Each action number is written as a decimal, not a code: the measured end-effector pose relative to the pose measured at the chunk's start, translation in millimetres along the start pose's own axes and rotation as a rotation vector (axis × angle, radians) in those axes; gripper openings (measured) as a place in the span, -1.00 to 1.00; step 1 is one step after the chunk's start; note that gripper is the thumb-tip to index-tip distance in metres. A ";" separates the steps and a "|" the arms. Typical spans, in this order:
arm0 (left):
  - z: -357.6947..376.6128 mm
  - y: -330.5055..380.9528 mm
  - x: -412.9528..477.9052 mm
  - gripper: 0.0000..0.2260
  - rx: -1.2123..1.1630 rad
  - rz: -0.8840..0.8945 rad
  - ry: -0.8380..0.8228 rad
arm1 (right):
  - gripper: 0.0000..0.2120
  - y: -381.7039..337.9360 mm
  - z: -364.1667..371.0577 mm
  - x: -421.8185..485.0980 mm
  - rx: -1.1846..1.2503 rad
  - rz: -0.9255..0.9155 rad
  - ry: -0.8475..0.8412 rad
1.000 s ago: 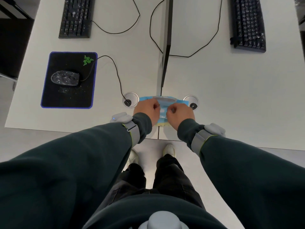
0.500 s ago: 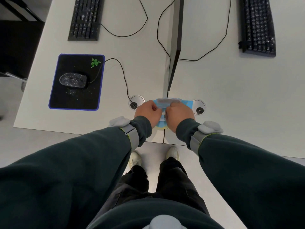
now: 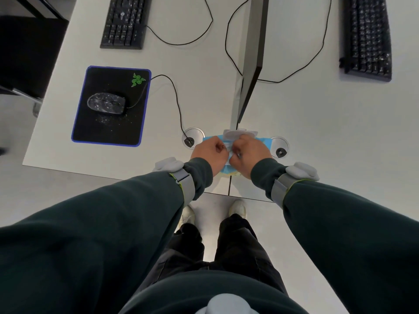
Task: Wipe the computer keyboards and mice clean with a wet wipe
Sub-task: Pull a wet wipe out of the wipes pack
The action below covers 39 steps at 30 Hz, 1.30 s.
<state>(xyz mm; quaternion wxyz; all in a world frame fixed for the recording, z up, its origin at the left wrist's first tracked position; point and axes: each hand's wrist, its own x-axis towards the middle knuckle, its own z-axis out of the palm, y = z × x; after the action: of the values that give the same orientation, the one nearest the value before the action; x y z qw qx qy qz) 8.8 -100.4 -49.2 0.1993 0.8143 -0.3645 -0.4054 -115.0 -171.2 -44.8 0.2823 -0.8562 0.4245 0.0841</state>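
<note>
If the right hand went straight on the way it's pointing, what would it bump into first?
Probably the left hand: the right hand aims inward across the blue plastic wet-wipe pack, and their knuckles nearly touch, though heights are unclear.

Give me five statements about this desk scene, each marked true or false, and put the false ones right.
1. The left hand and the right hand both hold the blue wipe pack. True.
2. The mouse is speckled with white dust. True.
3. The mouse lies on the bare desk. False: it lies on the black mouse pad.
4. Only one keyboard is in view. False: there is a keyboard beyond the mouse pad and a second keyboard across the upright panel.
5. The mouse cable runs into a round desk hole. True.
</note>
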 end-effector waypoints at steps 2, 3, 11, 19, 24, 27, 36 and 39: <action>-0.3 -0.3 -0.9 -0.94 -0.005 -0.001 0.000 | -0.89 1.3 0.8 -0.4 0.053 0.008 0.028; -0.3 -0.3 -1.8 -0.95 -0.007 0.000 -0.003 | -0.90 2.9 1.6 -0.7 0.094 0.027 0.043; -3.0 3.8 -10.2 -0.69 -0.010 0.026 -0.085 | -0.90 14.0 -1.5 -3.1 0.480 0.213 0.028; 2.7 -0.8 -8.9 -0.62 0.042 0.082 -0.116 | -0.88 12.9 -26.6 -4.1 1.134 0.426 -0.094; 5.9 -0.8 -9.3 -0.68 0.088 0.099 -0.104 | -0.89 11.7 -38.2 -16.4 1.567 0.481 -0.048; 6.3 2.1 -10.5 -0.68 0.070 0.094 -0.102 | -0.93 7.2 -46.2 -20.2 1.687 0.487 -0.019; 8.2 7.7 -16.8 -0.57 0.050 0.059 -0.114 | -0.91 -7.6 -98.5 -26.6 2.041 0.297 -0.037; 10.6 2.7 -24.9 -0.68 0.267 0.229 -0.123 | -0.88 2.6 -100.7 -30.0 2.058 0.364 -0.004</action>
<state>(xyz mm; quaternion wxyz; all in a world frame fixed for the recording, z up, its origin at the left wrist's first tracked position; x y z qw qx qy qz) -11.0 -83.7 -40.9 0.1115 0.7602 -0.5171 -0.3772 -145.5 -208.0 48.9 0.8589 -0.1251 0.4131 -0.2756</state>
